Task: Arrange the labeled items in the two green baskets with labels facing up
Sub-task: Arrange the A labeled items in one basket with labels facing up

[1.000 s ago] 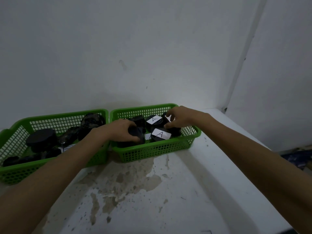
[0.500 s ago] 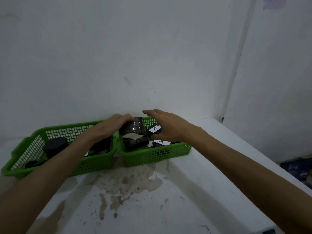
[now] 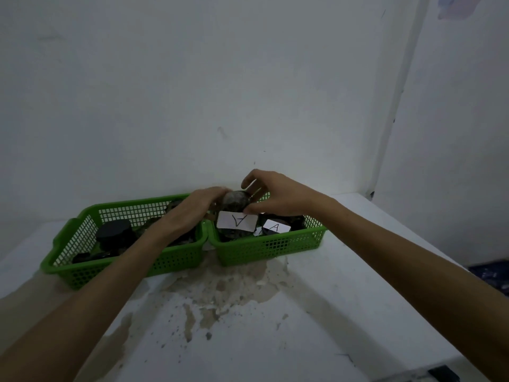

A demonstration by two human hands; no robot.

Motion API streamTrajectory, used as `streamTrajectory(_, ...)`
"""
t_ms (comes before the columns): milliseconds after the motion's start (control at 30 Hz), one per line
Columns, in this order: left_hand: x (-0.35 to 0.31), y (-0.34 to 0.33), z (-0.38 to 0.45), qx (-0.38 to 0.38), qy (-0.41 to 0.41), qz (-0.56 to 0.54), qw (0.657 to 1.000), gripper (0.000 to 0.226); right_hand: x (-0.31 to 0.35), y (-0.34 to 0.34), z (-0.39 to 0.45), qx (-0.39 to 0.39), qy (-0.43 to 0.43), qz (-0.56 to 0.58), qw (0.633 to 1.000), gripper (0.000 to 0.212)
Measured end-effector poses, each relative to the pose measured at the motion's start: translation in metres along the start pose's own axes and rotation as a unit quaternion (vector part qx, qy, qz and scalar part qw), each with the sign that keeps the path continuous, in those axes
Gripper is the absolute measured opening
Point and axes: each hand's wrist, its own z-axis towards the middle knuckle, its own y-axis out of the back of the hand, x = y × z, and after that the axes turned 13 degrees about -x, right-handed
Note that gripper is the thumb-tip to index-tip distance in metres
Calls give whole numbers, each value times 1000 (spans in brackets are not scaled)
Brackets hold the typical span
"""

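We note two green baskets, left basket [image 3: 82, 260] and right basket [image 3: 270, 248], with a dark round jar [image 3: 234, 201] held above their shared edge, left hand [image 3: 198, 205] and right hand [image 3: 278, 195] curled round opposite sides, label not showing.

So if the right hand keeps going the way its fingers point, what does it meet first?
The dark round item, which the right hand already touches. Just past it are the left hand's fingers; depth there is hard to judge.
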Motion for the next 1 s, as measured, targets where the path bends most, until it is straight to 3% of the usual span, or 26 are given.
streamTrajectory(100, 8, 0, -7, -53, -103, 85, 990, 78, -6, 3, 5, -4, -44, 23, 999, 47)
streamTrajectory(233, 16, -7, -12, -86, -215, 218, 948, 110, -16, 2, 9, -35, -130, 100, 986, 50)
streamTrajectory(400, 17, -20, -5, -156, -190, 230, 942, 113, -25, -7, 11, -86, -233, 251, 935, 61)
streamTrajectory(533, 20, -27, 8, -191, -191, 154, 950, 96, -24, -19, 5, -74, -270, 339, 898, 56)
streamTrajectory(667, 21, -21, 21, -130, -217, 157, 955, 89, -30, -19, -1, -31, -243, 274, 930, 61)
streamTrajectory(800, 21, -7, 33, -19, -197, 204, 959, 96, -44, -11, 2, -4, -91, 18, 996, 88)
streamTrajectory(900, 18, -5, 36, 37, -183, 203, 961, 96, -49, -16, 6, 6, 27, -95, 995, 94)
streamTrajectory(1000, 16, -7, 37, 52, -168, 178, 968, 94, -53, -23, 8, -12, 59, -107, 992, 92)
